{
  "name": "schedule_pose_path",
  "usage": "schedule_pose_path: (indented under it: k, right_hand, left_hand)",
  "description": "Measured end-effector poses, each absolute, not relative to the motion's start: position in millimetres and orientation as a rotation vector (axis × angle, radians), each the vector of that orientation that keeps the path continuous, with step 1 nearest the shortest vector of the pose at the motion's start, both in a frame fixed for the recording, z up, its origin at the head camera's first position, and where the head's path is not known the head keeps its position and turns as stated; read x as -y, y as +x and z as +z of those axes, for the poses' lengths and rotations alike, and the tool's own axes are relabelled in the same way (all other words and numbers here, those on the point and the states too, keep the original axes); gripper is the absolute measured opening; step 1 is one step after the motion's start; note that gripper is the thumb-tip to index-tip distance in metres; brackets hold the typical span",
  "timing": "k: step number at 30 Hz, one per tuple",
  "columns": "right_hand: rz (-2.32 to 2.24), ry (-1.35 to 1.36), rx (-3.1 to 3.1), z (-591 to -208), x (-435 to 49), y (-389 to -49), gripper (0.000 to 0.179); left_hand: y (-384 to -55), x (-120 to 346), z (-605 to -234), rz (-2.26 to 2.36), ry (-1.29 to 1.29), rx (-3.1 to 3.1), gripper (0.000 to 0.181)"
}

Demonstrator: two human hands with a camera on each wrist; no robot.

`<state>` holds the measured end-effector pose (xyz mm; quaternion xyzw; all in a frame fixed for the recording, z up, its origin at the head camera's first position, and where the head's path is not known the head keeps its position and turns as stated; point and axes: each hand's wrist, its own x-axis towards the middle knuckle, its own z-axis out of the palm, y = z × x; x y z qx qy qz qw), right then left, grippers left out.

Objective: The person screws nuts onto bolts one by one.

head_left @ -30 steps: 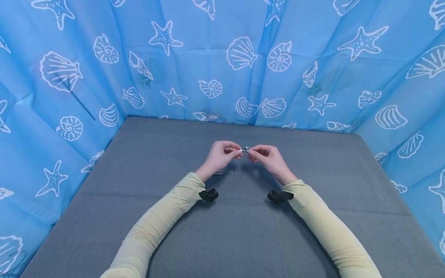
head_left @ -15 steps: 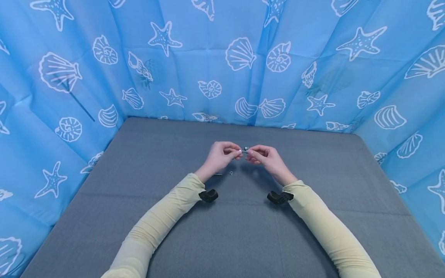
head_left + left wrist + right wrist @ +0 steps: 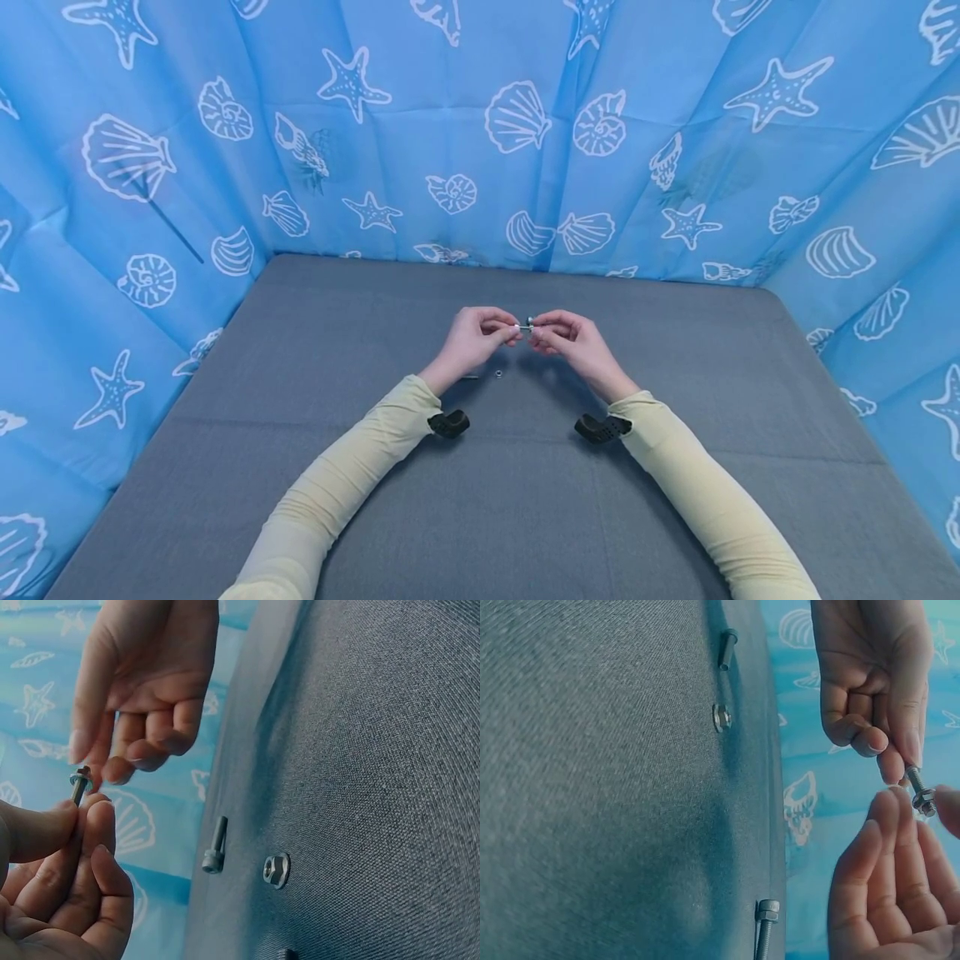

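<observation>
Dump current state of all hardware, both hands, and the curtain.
Held bolt: off the table, nut on its shaft.
Left hand: pinching that bolt.
Right hand: at that nut, contact unclear.
Loose flange nut: lying on the table, on no bolt.
Near bolt: lying on its side.
Far bolt: lying on its side.
Curtain: hanging, creased.

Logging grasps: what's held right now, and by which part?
Left hand pinches a bolt by the end away from its nut; right hand is at the nut, grip unclear.
</observation>
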<state>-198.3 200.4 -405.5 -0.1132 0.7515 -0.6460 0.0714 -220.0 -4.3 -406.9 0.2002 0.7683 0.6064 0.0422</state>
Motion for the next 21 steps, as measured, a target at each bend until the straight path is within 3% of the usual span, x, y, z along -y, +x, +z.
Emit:
schedule_pose_path:
  k: [21]
  right_hand:
    - [-1.939, -0.344, -2.307, -408.4, -197.2, -199.9, 0.029]
  left_hand:
    - [-219.0, 2.8, -407.8, 1.941, 0.538, -2.223, 0.012]
